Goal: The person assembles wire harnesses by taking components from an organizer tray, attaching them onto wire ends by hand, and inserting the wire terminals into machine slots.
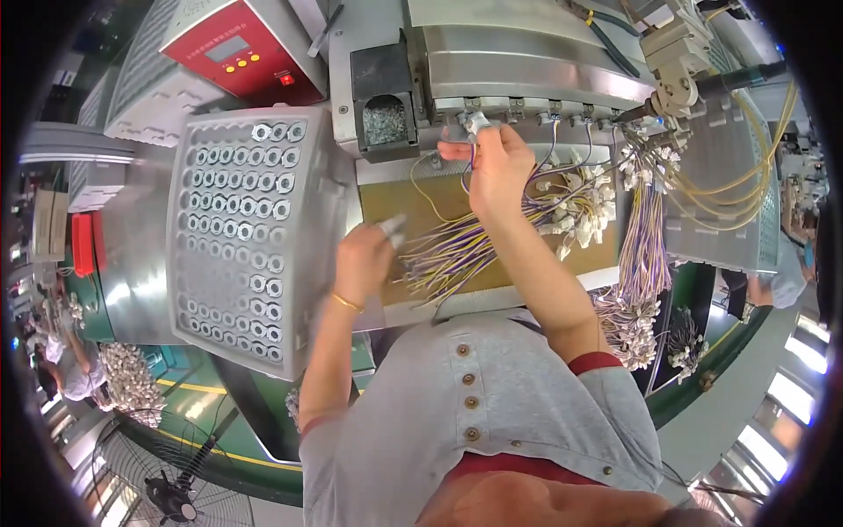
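My right hand (pixel 499 171) reaches up to the row of small clamps (pixel 516 116) along the front of a metal machine. Its fingers are pinched together there, with white coverings at the tips. What they grip is hidden, though a purple wire hangs just below them. My left hand (pixel 363 263) is blurred by motion, between a grey tray (pixel 320 189) and the wires; its fingertips also have white coverings. A bundle of yellow, purple and white wires (pixel 457 255) with white connectors (pixel 587 206) lies on a brown board (pixel 384 200) before me.
Rows of metal ring-shaped parts (pixel 255 207) sit in the tray. A red control box (pixel 241 57) stands behind it, near a black bin (pixel 386 123) of clear bits. More wires (pixel 645 246) hang at right, below a machine head (pixel 680 70). Pliers (pixel 610 44) lie atop.
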A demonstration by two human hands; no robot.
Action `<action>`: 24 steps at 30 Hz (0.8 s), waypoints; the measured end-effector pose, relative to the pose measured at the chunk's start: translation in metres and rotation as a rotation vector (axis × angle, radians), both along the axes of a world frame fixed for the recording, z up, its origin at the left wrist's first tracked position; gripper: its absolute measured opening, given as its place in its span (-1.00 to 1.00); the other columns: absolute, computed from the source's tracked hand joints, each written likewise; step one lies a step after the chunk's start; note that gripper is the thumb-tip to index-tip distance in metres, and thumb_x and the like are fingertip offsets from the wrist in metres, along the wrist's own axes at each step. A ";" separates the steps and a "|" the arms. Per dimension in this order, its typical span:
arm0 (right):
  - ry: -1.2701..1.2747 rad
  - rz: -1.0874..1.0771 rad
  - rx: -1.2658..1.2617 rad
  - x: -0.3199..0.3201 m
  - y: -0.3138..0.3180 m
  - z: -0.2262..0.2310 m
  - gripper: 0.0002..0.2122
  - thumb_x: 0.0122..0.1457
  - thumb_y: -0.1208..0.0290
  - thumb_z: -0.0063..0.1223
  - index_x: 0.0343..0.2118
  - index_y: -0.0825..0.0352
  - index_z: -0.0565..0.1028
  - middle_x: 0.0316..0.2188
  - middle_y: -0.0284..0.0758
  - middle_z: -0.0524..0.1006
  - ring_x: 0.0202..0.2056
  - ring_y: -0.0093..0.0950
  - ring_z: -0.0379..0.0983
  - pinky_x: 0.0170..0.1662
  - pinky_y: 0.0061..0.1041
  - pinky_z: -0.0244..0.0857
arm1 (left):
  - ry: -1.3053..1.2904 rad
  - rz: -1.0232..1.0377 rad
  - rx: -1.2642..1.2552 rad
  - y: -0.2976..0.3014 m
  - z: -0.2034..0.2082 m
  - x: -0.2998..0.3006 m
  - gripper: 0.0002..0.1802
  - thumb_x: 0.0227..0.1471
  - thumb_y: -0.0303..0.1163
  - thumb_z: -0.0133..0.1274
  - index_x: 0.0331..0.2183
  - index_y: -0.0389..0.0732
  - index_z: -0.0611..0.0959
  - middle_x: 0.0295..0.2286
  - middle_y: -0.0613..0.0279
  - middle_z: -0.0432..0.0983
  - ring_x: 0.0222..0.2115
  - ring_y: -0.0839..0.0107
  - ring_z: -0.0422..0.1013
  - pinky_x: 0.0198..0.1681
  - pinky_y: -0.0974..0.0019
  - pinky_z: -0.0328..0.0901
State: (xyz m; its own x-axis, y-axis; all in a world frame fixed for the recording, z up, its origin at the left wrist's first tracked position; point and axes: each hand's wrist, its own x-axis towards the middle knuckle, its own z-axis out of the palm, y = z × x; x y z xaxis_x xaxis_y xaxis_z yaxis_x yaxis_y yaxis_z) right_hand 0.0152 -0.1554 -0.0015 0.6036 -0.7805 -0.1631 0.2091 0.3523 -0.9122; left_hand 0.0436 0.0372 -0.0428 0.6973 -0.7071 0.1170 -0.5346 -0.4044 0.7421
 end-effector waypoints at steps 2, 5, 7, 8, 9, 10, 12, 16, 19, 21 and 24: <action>-0.024 0.025 -0.019 -0.006 -0.006 0.002 -0.90 -0.05 0.56 -0.16 -0.62 0.47 0.31 -0.62 -0.20 0.43 -0.63 -0.41 0.41 -0.54 -0.52 0.31 | -0.151 -0.062 0.049 -0.002 0.000 -0.002 -0.67 -0.30 -0.57 0.06 -0.34 -0.10 0.59 -0.61 0.22 0.43 -0.61 0.39 0.30 -0.52 0.43 0.23; 0.553 0.295 -0.898 -0.033 -0.013 0.014 -0.94 -0.08 0.58 -0.10 -0.60 0.45 0.33 -0.61 -0.20 0.42 -0.64 -0.42 0.37 -0.53 -0.54 0.26 | -0.294 -0.103 0.076 0.005 -0.011 -0.001 -0.69 -0.37 -0.58 0.05 -0.40 -0.17 0.58 -0.67 0.23 0.38 -0.63 0.32 0.24 -0.57 0.36 0.20; 0.164 0.080 -1.398 -0.047 -0.005 0.019 -0.92 -0.15 0.60 0.00 -0.52 0.42 0.39 -0.59 -0.20 0.41 -0.63 -0.39 0.32 -0.52 -0.54 0.23 | -0.286 -0.078 0.049 0.004 -0.010 0.000 -0.70 -0.40 -0.59 0.04 -0.42 -0.21 0.57 -0.68 0.24 0.36 -0.63 0.31 0.23 -0.58 0.34 0.18; 0.068 0.133 -1.391 -0.052 -0.001 0.020 -0.79 -0.23 0.63 0.04 -0.43 0.42 0.42 -0.48 -0.17 0.41 -0.53 -0.32 0.34 -0.47 -0.50 0.24 | -0.290 -0.049 -0.035 0.000 0.000 0.001 -0.72 -0.41 -0.59 0.04 -0.44 -0.24 0.57 -0.68 0.22 0.36 -0.63 0.30 0.22 -0.59 0.33 0.18; 0.064 0.131 -1.388 -0.055 0.001 0.018 -0.79 -0.23 0.63 0.04 -0.43 0.42 0.42 -0.48 -0.17 0.41 -0.53 -0.32 0.34 -0.47 -0.50 0.24 | -0.295 -0.022 -0.118 -0.003 0.010 0.002 -0.74 -0.41 -0.58 0.03 -0.46 -0.27 0.56 -0.67 0.21 0.35 -0.64 0.28 0.22 -0.59 0.32 0.17; 0.089 0.236 -1.380 -0.059 0.003 0.014 -0.76 -0.24 0.63 0.03 -0.40 0.42 0.42 -0.43 -0.15 0.40 -0.49 -0.31 0.35 -0.44 -0.48 0.25 | -0.300 -0.020 -0.113 -0.008 0.020 0.000 -0.74 -0.41 -0.58 0.03 -0.46 -0.27 0.56 -0.67 0.21 0.35 -0.64 0.28 0.22 -0.59 0.32 0.17; 0.143 0.366 -1.377 -0.062 0.006 0.006 -0.74 -0.25 0.65 0.02 -0.37 0.44 0.41 -0.33 -0.11 0.36 -0.40 -0.28 0.34 -0.38 -0.45 0.25 | -0.588 -0.078 -0.207 -0.018 0.041 -0.004 -0.70 -0.49 -0.60 0.01 -0.48 -0.27 0.56 -0.67 0.19 0.33 -0.64 0.27 0.22 -0.62 0.33 0.16; 0.097 0.435 -1.272 -0.069 0.011 0.013 -0.76 -0.25 0.65 0.01 -0.39 0.43 0.42 -0.41 -0.17 0.39 -0.46 -0.30 0.34 -0.43 -0.47 0.24 | -0.793 -0.114 -0.335 -0.038 0.063 -0.012 -0.67 -0.63 -0.55 0.02 -0.55 -0.29 0.53 -0.67 0.21 0.33 -0.63 0.32 0.23 -0.68 0.34 0.12; 0.050 0.563 -1.180 -0.076 0.001 0.004 -0.80 -0.21 0.62 0.01 -0.42 0.40 0.43 -0.57 -0.25 0.38 -0.56 -0.34 0.31 -0.52 -0.48 0.20 | -0.775 -0.228 -0.325 -0.034 0.064 -0.006 -0.66 -0.60 -0.48 -0.02 -0.52 -0.26 0.53 -0.52 0.18 0.43 -0.55 0.30 0.32 -0.60 0.37 0.22; 0.100 0.592 -1.119 -0.078 -0.008 0.007 -0.90 -0.16 0.57 0.01 -0.50 0.38 0.41 -0.71 -0.29 0.31 -0.65 -0.39 0.26 -0.60 -0.51 0.14 | -0.766 -0.001 0.123 -0.019 0.051 0.005 -0.78 -0.47 -0.44 0.05 -0.56 -0.22 0.54 -0.52 0.20 0.44 -0.44 0.18 0.35 -0.43 0.18 0.26; 0.167 0.600 -0.877 -0.081 -0.010 0.015 -0.93 -0.11 0.53 0.00 -0.56 0.39 0.37 -0.75 -0.26 0.27 -0.69 -0.43 0.22 -0.63 -0.50 0.09 | -0.760 0.529 0.080 0.022 0.013 0.096 -0.68 -0.24 -0.39 0.05 -0.36 -0.35 0.47 -0.41 -0.05 0.41 -0.38 0.04 0.30 -0.23 0.08 0.20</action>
